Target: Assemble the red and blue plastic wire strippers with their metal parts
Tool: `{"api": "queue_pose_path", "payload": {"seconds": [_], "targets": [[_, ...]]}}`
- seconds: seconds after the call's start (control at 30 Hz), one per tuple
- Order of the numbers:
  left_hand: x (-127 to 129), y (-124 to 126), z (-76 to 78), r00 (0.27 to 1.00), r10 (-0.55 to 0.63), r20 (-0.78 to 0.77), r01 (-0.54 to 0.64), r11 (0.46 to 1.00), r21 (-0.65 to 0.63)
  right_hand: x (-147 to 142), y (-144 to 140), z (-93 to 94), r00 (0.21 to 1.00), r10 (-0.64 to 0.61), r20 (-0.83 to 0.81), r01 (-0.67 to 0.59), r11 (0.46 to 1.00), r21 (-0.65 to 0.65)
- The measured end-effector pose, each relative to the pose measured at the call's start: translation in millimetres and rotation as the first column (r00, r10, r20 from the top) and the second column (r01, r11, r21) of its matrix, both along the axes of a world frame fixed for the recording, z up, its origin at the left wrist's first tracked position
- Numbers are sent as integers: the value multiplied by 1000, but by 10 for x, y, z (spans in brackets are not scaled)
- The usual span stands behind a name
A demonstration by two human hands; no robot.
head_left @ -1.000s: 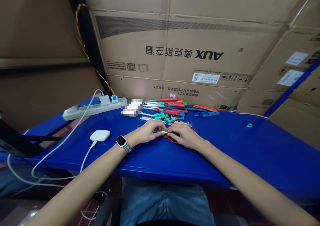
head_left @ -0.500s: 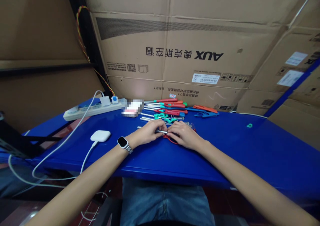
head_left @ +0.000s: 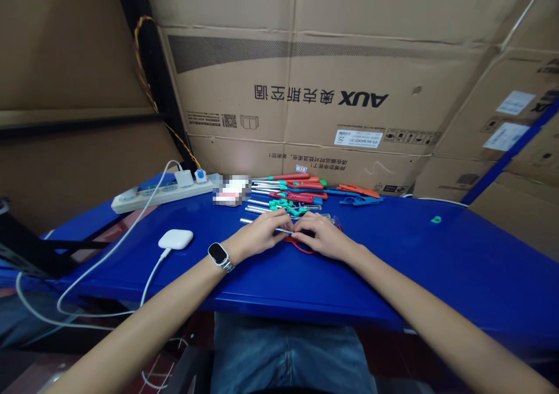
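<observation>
My left hand (head_left: pixel 259 235) and my right hand (head_left: pixel 321 235) meet over the middle of the blue table (head_left: pixel 393 266). Together they pinch a thin metal rod (head_left: pixel 283 230) that pokes out between the fingertips. A red plastic handle piece (head_left: pixel 301 247) shows under my right hand, partly hidden by the fingers. Just behind the hands lies a pile of tools (head_left: pixel 292 193) with metal shafts and red, green and blue handles. A smartwatch (head_left: pixel 218 254) sits on my left wrist.
A white power strip (head_left: pixel 157 195) lies at the table's back left, with a cable running to a white earbud case (head_left: pixel 175 238). Orange and blue clips (head_left: pixel 360 194) lie right of the pile. A small green part (head_left: pixel 435 219) sits apart. Cardboard boxes (head_left: pixel 314 85) wall the back.
Both hands stay together on the rod and have barely shifted. The view has drifted slightly.
</observation>
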State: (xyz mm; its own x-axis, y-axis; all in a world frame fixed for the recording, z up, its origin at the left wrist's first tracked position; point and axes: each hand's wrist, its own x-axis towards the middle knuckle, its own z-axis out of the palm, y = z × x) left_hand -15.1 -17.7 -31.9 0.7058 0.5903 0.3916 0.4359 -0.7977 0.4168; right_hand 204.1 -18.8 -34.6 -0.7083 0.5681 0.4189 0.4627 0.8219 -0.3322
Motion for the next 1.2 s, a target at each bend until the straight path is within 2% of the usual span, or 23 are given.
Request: {"api": "queue_pose_path", "payload": {"seconds": [0.23, 0.37, 0.67, 0.83, 0.97, 1.2], "targets": [[-22, -25, 61, 1000, -20, 8, 20, 997, -68, -17, -14, -23, 998, -58, -25, 56, 997, -53], [-28, -36, 91, 1000, -24, -7, 23, 993, -119, -15, -48, 8, 998, -45, -47, 42, 997, -62], [-21, -6, 25, 1000, -9, -16, 7, 990, -140, -12, -11, -36, 999, -11, -47, 10, 999, -39], [-52, 11, 35, 997, 9, -76, -23, 982, -188, -10, -12, -32, 999, -2, -49, 0, 1000, -29], [-72, 21, 46, 998, -3, -65, -12, 976, -217, -12, -36, -11, 999, 12, -31, -12, 1000, 3], [-71, 15, 44, 998, 2, -65, -14, 982, -191, -13, -67, 1, 999, -9, 37, 7, 998, 58]]}}
